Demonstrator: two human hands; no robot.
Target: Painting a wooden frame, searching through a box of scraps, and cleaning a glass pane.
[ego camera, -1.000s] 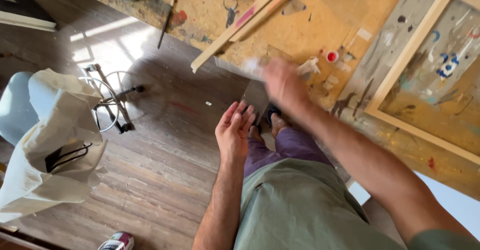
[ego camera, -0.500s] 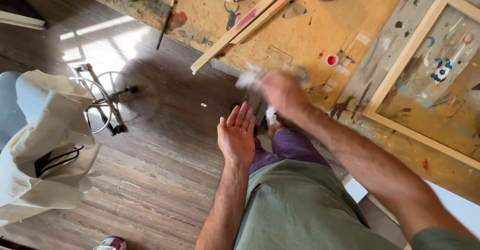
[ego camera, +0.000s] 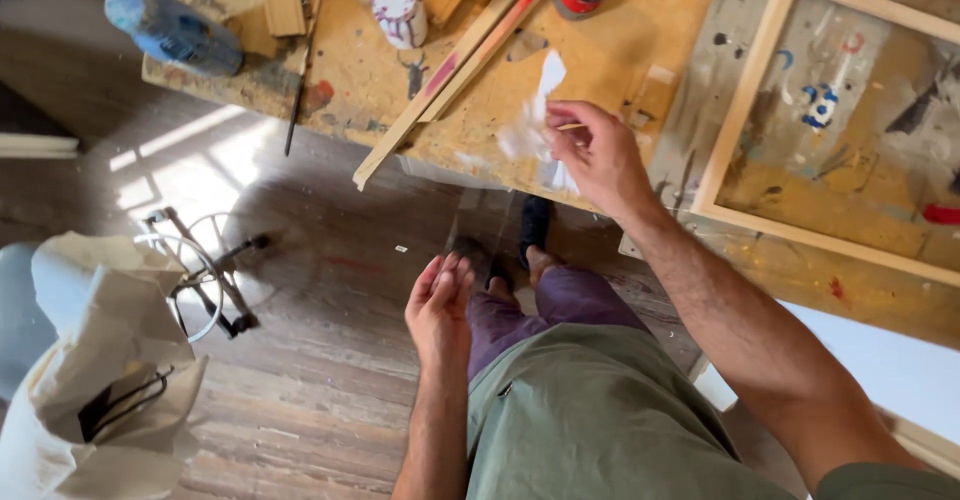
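You stand at a paint-stained wooden surface (ego camera: 620, 50), looking down. Your right hand (ego camera: 600, 155) is raised over its front edge, fingers pinched around a crumpled white tissue (ego camera: 535, 125) and what looks like a thin stick. Your left hand (ego camera: 438, 310) hangs lower, above the wooden floor (ego camera: 300, 380), open with fingers together, holding nothing. Long wooden strips (ego camera: 450, 70) lie left of the tissue; a wooden frame (ego camera: 740, 150) lies to the right.

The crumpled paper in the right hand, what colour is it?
White; the paper shows best in the head view, pinched by the right hand.
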